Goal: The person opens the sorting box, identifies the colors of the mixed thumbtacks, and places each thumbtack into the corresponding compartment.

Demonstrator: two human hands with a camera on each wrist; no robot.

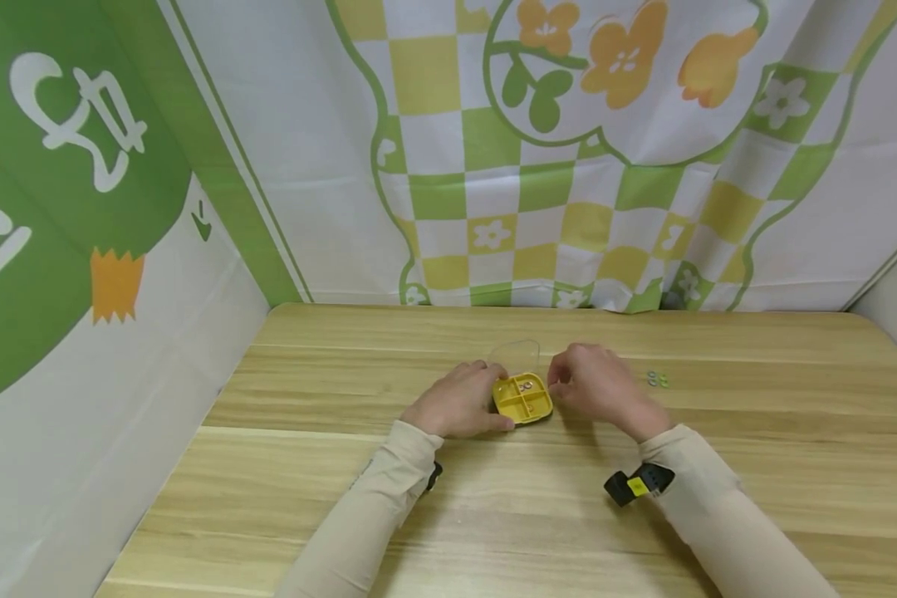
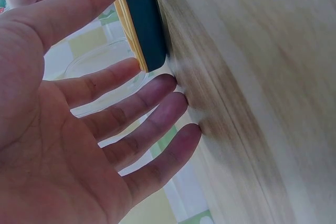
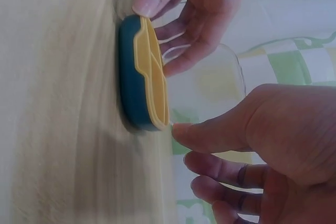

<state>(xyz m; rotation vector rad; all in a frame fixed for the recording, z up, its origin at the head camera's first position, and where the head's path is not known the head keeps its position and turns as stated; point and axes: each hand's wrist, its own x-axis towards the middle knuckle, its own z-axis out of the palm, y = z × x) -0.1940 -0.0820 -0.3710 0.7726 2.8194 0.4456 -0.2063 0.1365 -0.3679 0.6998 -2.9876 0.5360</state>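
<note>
A small pill box (image 1: 522,399) with a yellow divided tray and a dark teal body sits on the table. Its clear lid (image 1: 516,357) stands open at the back. My left hand (image 1: 463,400) holds the box by its left side, thumb at the front edge and index finger at the back; the other fingers spread toward the table. Tiny ring-like pieces (image 1: 526,386) lie in the compartments. Close to the box's right rim is my right hand (image 1: 594,384), its thumb bent in and a small pale sliver (image 3: 171,124) at the thumb tip. Its index finger is mostly hidden.
Right of the right hand, several tiny bluish pieces (image 1: 652,379) and green pieces (image 1: 664,381) lie on the wooden table (image 1: 755,465). A patterned curtain (image 1: 493,199) hangs along the table's back edge, with a printed cloth wall (image 1: 120,349) on the left.
</note>
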